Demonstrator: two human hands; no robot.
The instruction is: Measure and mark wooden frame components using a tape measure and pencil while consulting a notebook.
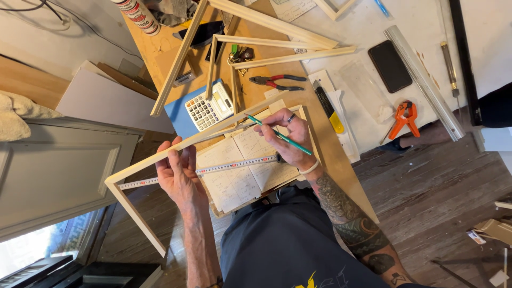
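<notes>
My left hand (178, 173) presses a white tape measure (213, 169) against a thin pale wooden frame (138, 166) that juts past the workbench edge. My right hand (288, 141) grips a green pencil (280, 136), its tip on the frame's top strip. The same hand pins the tape's other end over an open notebook (240, 176) covered with handwritten notes.
A calculator (209, 109) lies on a blue book, with red-handled pliers (277, 81) beside it. More wooden frames (256, 40), a utility knife (328, 109), a black phone (390, 65), an orange clamp (404, 117) and a metal ruler (424, 80) lie on the bench.
</notes>
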